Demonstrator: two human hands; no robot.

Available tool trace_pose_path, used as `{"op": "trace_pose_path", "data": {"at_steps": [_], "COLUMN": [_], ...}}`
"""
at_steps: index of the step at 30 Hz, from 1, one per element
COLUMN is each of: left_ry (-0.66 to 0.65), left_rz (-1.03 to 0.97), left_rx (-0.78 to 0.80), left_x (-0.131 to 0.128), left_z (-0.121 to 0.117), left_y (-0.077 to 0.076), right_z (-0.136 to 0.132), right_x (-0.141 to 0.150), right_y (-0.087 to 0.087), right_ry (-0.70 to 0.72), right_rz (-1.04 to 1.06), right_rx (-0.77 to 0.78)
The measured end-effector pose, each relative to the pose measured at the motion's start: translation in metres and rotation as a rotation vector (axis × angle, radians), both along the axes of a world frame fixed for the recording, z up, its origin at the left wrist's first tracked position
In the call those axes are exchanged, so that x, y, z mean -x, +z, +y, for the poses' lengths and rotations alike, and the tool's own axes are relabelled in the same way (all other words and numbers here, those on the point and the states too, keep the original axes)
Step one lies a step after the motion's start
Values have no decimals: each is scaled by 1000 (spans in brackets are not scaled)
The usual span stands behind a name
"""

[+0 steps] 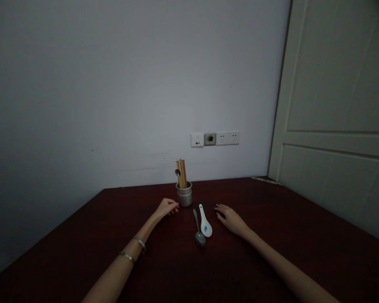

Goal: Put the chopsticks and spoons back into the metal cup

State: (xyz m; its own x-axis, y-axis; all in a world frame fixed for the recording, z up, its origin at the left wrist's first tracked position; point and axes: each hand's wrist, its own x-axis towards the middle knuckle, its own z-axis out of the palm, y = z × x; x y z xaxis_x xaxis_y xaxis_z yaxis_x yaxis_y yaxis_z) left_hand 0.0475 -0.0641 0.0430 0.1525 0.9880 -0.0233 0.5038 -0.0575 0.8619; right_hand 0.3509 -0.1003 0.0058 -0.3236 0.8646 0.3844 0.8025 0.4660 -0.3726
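Observation:
My left hand (167, 206) is just left of a metal utensil holder (185, 198), its loosely bent fingers close to the holder's side and nothing visible in them. Whether the fingertips touch the metal I cannot tell. Several wooden chopsticks (182, 174) and a small metal spoon (177, 172) stand upright in the holder. In front of it lie a metal spoon (200, 238) and a white soup spoon (206, 227) with a blue mark, side by side, bowls toward me. To their right my right hand (230, 218) rests palm down on the table, empty, fingers stretched out.
A dark red table (164, 269) spans the foreground and meets a pale wall (129, 84) at the back. Sockets and a switch panel (210, 139) are set in the wall. A panelled door (334, 126) borders the right side. A thin flat strip (265, 180) lies at the far right edge.

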Motion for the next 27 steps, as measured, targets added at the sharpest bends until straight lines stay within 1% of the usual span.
{"op": "trace_pose_path", "data": {"at_steps": [3,5,7,12,17,20,27], "left_ry": [-195,-272,-295,-270,-312,-317,-306], "left_rz": [126,168,199,348,539,605,680], "left_rx": [131,182,201,217,241,219,157], "left_x": [-13,-24,-36,-63,-79,-84,-87], "left_z": [-14,-22,-27,-32,-37,-36,-22], "left_y": [16,23,25,25,29,26,4], "right_z": [-2,-3,-4,-6,-7,-7,-5], "right_x": [0,0,0,1,3,2,1], "right_y": [1,2,3,6,8,7,4], "right_ry": [-5,-2,0,-9,-14,-11,-13], "right_rz": [-6,-9,-9,-12,-9,-6,-1], "right_rx": [-1,-6,-10,-9,1,1,-15]}}
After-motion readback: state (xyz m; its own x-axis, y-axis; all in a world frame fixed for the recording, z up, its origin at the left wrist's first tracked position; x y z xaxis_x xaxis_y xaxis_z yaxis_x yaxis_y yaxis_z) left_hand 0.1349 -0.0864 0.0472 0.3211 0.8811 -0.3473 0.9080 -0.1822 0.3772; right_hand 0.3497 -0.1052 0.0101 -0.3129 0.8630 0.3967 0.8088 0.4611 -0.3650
